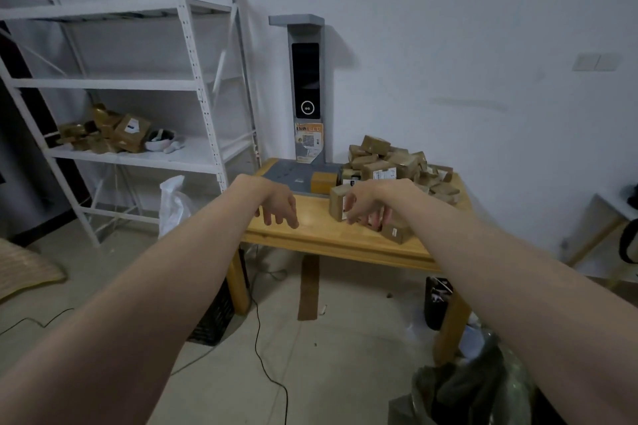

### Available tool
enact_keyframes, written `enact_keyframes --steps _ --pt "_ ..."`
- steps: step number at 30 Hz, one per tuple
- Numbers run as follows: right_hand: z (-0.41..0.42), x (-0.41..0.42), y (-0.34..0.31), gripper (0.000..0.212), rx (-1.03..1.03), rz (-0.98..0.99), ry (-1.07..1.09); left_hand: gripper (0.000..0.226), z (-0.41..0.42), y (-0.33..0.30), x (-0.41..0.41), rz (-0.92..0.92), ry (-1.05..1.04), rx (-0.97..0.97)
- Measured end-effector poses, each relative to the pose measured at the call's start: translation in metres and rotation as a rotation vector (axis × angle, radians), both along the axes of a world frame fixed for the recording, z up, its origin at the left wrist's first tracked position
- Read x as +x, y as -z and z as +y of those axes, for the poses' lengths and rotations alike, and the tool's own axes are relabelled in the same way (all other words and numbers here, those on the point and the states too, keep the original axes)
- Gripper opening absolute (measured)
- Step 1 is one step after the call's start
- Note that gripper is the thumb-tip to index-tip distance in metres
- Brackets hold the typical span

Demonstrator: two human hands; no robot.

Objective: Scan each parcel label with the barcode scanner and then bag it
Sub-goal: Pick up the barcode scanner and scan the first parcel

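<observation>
Wooden and pale yellow, the table (pixel 321 235) stands against the white wall with both of the person's bare forearms stretched out over its near edge. The left hand (pixel 278 205) hangs over the near left part of the tabletop, wrist bent, fingers drooping loosely and apart, holding nothing. The right hand (pixel 366 205) hangs the same way over the middle of the table, its slack fingers just in front of a brown parcel (pixel 338 203) with a white label; whether the fingertips touch that parcel or the ones below them cannot be told.

A heap of brown cardboard parcels (pixel 390 162) fills the far right corner and spills toward the right edge, and one small parcel (pixel 395 233) lies close to the near edge under the right wrist. The barcode scanner (pixel 307 86), a grey upright column with a dark screen and an overhanging head, rises at the far edge, its flat grey base (pixel 286 176) spread across the far left corner.

A white sack (pixel 174 203) stands on the floor beside the table's left edge. A dark bag (pixel 473 386) sits open on the floor at the near right. White metal shelving (pixel 145 79) to the left carries more brown boxes (pixel 110 131).
</observation>
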State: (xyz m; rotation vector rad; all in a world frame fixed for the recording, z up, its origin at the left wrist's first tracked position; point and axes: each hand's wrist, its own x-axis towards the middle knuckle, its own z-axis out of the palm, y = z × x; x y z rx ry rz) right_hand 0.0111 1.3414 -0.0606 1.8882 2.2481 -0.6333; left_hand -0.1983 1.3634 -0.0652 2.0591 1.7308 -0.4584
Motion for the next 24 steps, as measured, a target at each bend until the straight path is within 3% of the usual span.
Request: enact_keyframes --steps 13,24 --pt "0.205 0.015 0.018 0.036 -0.064 0.017 0.043 0.049 0.206 0.016 0.007 -0.008 0.011 -0.041" --pt "0.387 0.051 0.019 0.036 -0.036 0.010 0.150 0.046 0.423 0.022 0.037 -0.058 0.204 0.055"
